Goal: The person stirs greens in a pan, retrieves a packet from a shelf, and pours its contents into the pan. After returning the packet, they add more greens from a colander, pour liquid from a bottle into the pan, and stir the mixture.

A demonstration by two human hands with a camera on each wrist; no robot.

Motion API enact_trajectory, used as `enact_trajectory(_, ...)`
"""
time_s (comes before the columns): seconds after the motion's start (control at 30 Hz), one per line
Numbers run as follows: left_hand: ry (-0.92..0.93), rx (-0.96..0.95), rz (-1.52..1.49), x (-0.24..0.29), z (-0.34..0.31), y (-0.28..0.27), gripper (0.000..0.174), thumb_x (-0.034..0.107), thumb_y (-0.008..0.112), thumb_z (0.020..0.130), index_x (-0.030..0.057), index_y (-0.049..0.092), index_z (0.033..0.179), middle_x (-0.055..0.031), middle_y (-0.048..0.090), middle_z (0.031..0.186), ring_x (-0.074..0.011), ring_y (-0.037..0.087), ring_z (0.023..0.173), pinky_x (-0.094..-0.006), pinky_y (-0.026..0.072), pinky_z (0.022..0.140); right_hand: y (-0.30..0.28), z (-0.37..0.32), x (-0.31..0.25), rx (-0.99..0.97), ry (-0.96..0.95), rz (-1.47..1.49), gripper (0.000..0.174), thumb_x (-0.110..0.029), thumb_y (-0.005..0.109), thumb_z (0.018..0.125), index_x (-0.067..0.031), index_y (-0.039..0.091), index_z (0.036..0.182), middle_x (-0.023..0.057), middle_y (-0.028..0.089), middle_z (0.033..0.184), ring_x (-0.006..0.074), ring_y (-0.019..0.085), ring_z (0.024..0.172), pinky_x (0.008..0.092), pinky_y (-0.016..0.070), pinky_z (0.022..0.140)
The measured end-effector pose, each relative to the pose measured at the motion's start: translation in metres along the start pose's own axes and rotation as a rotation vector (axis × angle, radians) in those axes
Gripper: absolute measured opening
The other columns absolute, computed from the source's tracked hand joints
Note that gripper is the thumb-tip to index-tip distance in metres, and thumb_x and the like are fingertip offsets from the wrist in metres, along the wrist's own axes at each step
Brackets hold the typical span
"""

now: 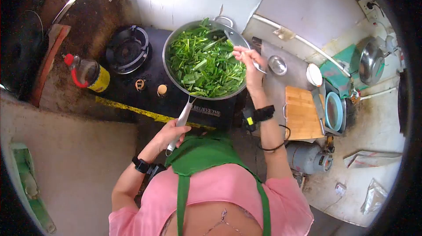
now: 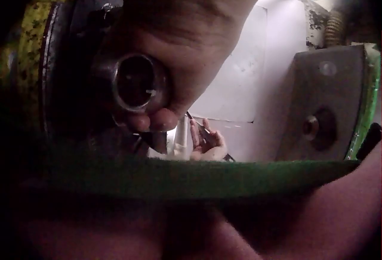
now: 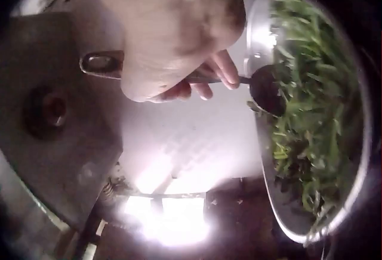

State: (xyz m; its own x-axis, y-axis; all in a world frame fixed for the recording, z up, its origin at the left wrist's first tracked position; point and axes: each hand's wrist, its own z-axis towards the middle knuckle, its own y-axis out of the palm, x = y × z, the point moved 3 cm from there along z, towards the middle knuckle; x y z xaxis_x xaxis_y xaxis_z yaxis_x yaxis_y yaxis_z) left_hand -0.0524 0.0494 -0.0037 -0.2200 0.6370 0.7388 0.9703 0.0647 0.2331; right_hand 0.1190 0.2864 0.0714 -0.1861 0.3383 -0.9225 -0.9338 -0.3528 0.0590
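At far left, a bottle stands beside the open burner. Your left hand closes its grip round the pan handle, fingers curled. The pan sits on the black stove, filled with chopped greens. Your right hand pinches the spoon by its handle above the pan's right rim, its bowl touching the greens. A cutting board lies on the surface farther right.

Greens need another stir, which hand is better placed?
Right, most likely. The right hand grips the spoon, whose bowl sits in the greens; the left hand is busy holding the pan handle.
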Motion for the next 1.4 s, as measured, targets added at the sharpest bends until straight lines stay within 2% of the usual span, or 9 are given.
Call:
enact_trajectory(0.17, 0.008, -0.007, -0.006, -0.007, 0.005, -0.003, 0.023, 0.020, 0.064, 0.082, 0.0052, 0.047, 0.089, -0.0006, 0.049, 0.057, -0.0105, 0.046, 0.041, -0.0245, 0.0383, 0.033, 0.028, -0.066, -0.004, -0.190, -0.041, -0.172, 0.009, -0.006, 0.054, 0.087, -0.0002, 0.060, 0.083, 0.0093, 0.066, 0.097, 0.0079, 0.056, 0.070, 0.0229, 0.0449, 0.063)
enact_trajectory(0.33, -0.014, 0.015, 0.027, -0.002, -0.001, -0.002, 0.024, 0.021, 0.064, 0.082, 0.0053, 0.048, 0.089, -0.0005, 0.050, 0.058, -0.0100, 0.048, 0.043, -0.0242, 0.0390, 0.035, 0.024, -0.020, 0.018, -0.199, -0.105, -0.270, 0.012, -0.009, 0.054, 0.088, 0.0007, 0.062, 0.088, 0.0037, 0.066, 0.090, 0.0051, 0.053, 0.066, 0.0218, 0.0429, 0.059)
enact_trajectory(0.5, -0.004, -0.004, -0.005, -0.005, 0.003, -0.004, 0.025, 0.022, 0.064, 0.081, 0.0046, 0.049, 0.092, 0.0000, 0.050, 0.058, -0.0096, 0.048, 0.043, -0.0240, 0.0399, 0.036, 0.029, -0.063, -0.009, -0.193, -0.233, -0.356, 0.011, -0.004, 0.059, 0.083, -0.0019, 0.065, 0.092, 0.0061, 0.065, 0.080, 0.0087, 0.057, 0.065, 0.0241, 0.0460, 0.060)
enact_trajectory(0.63, 0.007, 0.022, 0.009, -0.004, -0.004, 0.000, 0.026, 0.022, 0.065, 0.080, 0.0046, 0.049, 0.090, 0.0003, 0.049, 0.058, -0.0094, 0.047, 0.042, -0.0239, 0.0400, 0.036, 0.028, -0.011, 0.003, -0.153, -0.088, -0.362, 0.013, -0.009, 0.058, 0.085, -0.0021, 0.066, 0.093, 0.0044, 0.065, 0.076, 0.0081, 0.056, 0.063, 0.0223, 0.0439, 0.058)
enact_trajectory(0.9, -0.002, 0.014, 0.011, -0.004, -0.002, -0.001, 0.025, 0.021, 0.064, 0.080, 0.0042, 0.048, 0.087, -0.0005, 0.050, 0.058, -0.0096, 0.047, 0.042, -0.0240, 0.0378, 0.034, 0.012, 0.005, 0.026, -0.025, 0.012, -0.034, 0.014, -0.006, 0.054, 0.089, 0.0004, 0.065, 0.095, 0.0064, 0.067, 0.096, 0.0097, 0.059, 0.080, 0.0219, 0.0456, 0.071)
enact_trajectory(1.1, -0.020, 0.015, 0.002, 0.000, 0.002, -0.002, 0.024, 0.021, 0.064, 0.080, 0.0045, 0.048, 0.087, -0.0013, 0.050, 0.057, -0.0103, 0.047, 0.041, -0.0239, 0.0373, 0.034, 0.034, -0.046, -0.005, -0.174, -0.270, -0.368, 0.006, -0.003, 0.057, 0.083, 0.0007, 0.059, 0.080, 0.0123, 0.067, 0.093, 0.0149, 0.061, 0.065, 0.0247, 0.0472, 0.059)
enact_trajectory(1.3, 0.009, 0.009, 0.006, -0.004, 0.001, -0.003, 0.026, 0.023, 0.065, 0.080, 0.0045, 0.048, 0.087, -0.0011, 0.050, 0.057, -0.0103, 0.048, 0.042, -0.0240, 0.0381, 0.035, 0.032, -0.037, -0.017, -0.256, -0.052, -0.452, 0.004, -0.003, 0.058, 0.081, -0.0003, 0.061, 0.078, 0.0127, 0.066, 0.080, 0.0159, 0.060, 0.058, 0.0260, 0.0466, 0.054)
enact_trajectory(1.33, 0.000, 0.008, 0.016, -0.002, 0.001, -0.003, 0.026, 0.023, 0.065, 0.080, 0.0045, 0.048, 0.087, -0.0011, 0.050, 0.057, -0.0103, 0.048, 0.042, -0.0240, 0.0385, 0.035, 0.035, -0.049, -0.021, -0.278, -0.248, -0.431, 0.004, -0.004, 0.060, 0.079, -0.0009, 0.061, 0.082, 0.0122, 0.065, 0.077, 0.0163, 0.061, 0.060, 0.0275, 0.0488, 0.057)
enact_trajectory(1.4, -0.002, 0.008, 0.032, 0.000, 0.003, -0.004, 0.028, 0.024, 0.065, 0.080, 0.0041, 0.047, 0.090, -0.0011, 0.050, 0.057, -0.0105, 0.048, 0.042, -0.0235, 0.0394, 0.036, 0.040, -0.057, -0.022, -0.289, -0.218, -0.479, 0.008, -0.006, 0.059, 0.081, -0.0012, 0.062, 0.087, 0.0108, 0.065, 0.084, 0.0146, 0.061, 0.064, 0.0263, 0.0486, 0.060)
